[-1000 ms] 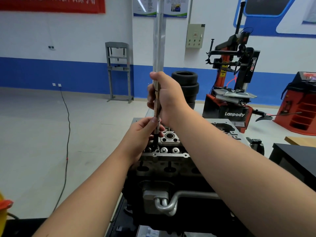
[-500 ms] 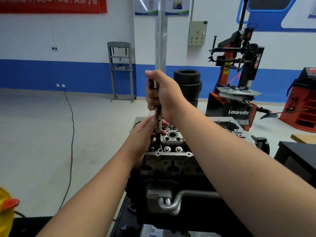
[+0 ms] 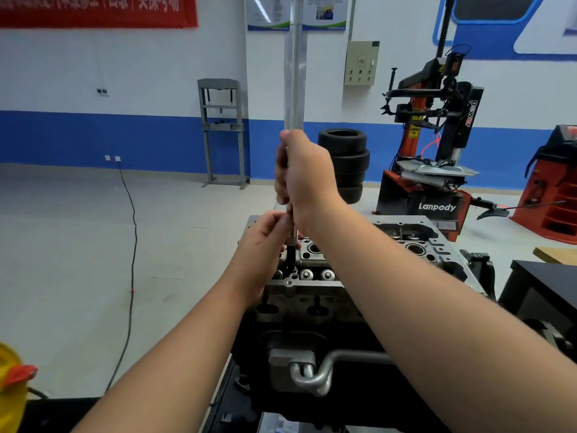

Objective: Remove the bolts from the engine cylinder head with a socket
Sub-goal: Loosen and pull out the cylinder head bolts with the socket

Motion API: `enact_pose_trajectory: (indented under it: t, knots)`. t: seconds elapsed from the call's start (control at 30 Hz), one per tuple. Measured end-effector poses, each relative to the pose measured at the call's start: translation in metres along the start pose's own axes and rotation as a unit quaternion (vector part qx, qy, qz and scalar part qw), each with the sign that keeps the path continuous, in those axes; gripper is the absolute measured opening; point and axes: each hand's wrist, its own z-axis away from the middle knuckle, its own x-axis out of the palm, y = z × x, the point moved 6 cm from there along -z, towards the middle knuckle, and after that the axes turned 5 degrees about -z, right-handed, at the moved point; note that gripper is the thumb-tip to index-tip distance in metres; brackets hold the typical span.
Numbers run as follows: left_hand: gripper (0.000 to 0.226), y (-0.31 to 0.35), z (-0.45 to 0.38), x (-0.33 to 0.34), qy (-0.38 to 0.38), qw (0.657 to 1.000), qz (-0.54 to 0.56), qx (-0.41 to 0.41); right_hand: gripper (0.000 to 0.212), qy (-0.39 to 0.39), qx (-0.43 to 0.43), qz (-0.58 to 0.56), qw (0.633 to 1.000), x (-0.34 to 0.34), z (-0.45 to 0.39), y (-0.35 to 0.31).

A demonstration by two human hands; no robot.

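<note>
The grey engine cylinder head (image 3: pixel 312 289) sits on a dark engine block in front of me. A long silver socket wrench bar (image 3: pixel 295 76) stands upright over its near left corner, with a black socket (image 3: pixel 291 256) at its lower end set down among the bolts. My right hand (image 3: pixel 304 173) is wrapped around the bar's middle. My left hand (image 3: pixel 265 245) pinches the shaft just above the socket. Round bolt heads (image 3: pixel 315 274) show along the head's near edge. The bolt under the socket is hidden.
A red and black tyre changer (image 3: pixel 431 170) stands at the back right, with stacked tyres (image 3: pixel 345 160) beside it. A grey press frame (image 3: pixel 222 129) stands by the wall. A black cable (image 3: pixel 132 245) trails over the floor at left. A dark bench (image 3: pixel 549 285) is at right.
My view has tilted and shifted slightly. Both hands stay on the upright bar, the right hand a little higher on it, and the socket remains on the head's near left corner.
</note>
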Motion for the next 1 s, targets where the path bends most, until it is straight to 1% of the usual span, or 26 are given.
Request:
enact_pose_trajectory:
  t: [0.07,0.1,0.17,0.23,0.27,0.3,0.37,0.4,0.47,0.53,0.57,0.63,0.7,0.77,0.9,0.93,1.0]
  knots:
    - [0.041,-0.004,0.0,-0.001,-0.018,1.0,0.009,-0.011,0.041,-0.088,0.04,0.005,0.995,0.007,-0.004,0.0]
    - [0.043,-0.004,0.0,-0.001,-0.026,1.0,0.006,-0.012,0.041,-0.118,0.052,0.004,0.992,0.008,-0.005,0.0]
    - [0.038,-0.001,0.0,0.001,-0.032,0.999,0.002,-0.011,0.038,-0.14,0.071,-0.019,0.987,0.003,-0.006,0.0]
    - [0.028,-0.001,-0.001,0.002,-0.029,0.999,0.01,-0.013,0.03,-0.126,0.089,-0.055,0.987,-0.002,-0.006,-0.002]
    - [0.026,0.0,-0.001,0.001,-0.025,0.999,0.019,-0.014,0.021,-0.103,0.085,-0.059,0.989,-0.004,-0.006,-0.005]
    - [0.025,0.0,-0.002,0.001,-0.019,0.999,0.027,-0.013,0.013,-0.068,0.07,-0.037,0.995,-0.007,-0.007,-0.008]
    - [0.023,-0.001,-0.004,0.0,-0.004,0.999,0.033,-0.007,0.007,0.016,0.014,0.063,0.998,-0.01,-0.006,-0.015]
    - [0.021,-0.001,-0.004,0.0,0.006,0.999,0.033,-0.003,0.007,0.039,-0.011,0.092,0.995,-0.008,-0.004,-0.016]
    - [0.021,-0.002,-0.004,-0.002,0.028,0.999,0.024,0.0,0.018,0.057,-0.023,0.092,0.994,-0.002,0.002,-0.011]
    - [0.034,-0.004,-0.004,-0.004,0.034,0.999,0.015,0.002,0.027,0.039,-0.02,0.057,0.997,0.002,0.002,-0.007]
    - [0.037,-0.005,-0.004,-0.005,0.03,0.999,0.019,0.0,0.033,0.007,-0.01,0.043,0.999,0.006,-0.001,-0.005]
    - [0.033,-0.004,-0.003,-0.005,0.009,0.999,0.05,-0.008,0.04,-0.081,0.024,0.028,0.996,0.012,-0.005,-0.004]
    - [0.035,-0.002,-0.003,-0.004,-0.014,0.997,0.069,-0.011,0.04,-0.128,0.044,0.018,0.991,0.011,-0.008,-0.003]
    - [0.036,-0.002,-0.002,-0.001,-0.031,0.998,0.052,-0.014,0.038,-0.131,0.051,-0.005,0.99,0.004,-0.01,-0.002]
    - [0.033,0.0,-0.003,0.003,-0.045,0.997,0.05,-0.023,0.031,-0.107,0.054,-0.045,0.992,-0.003,-0.007,0.0]
    - [0.033,0.0,-0.003,0.003,-0.04,0.998,0.047,-0.025,0.029,-0.097,0.054,-0.056,0.992,-0.003,-0.007,0.0]
    - [0.032,0.0,-0.003,0.002,-0.029,0.998,0.044,-0.025,0.024,-0.047,0.043,-0.067,0.996,-0.002,-0.006,-0.002]
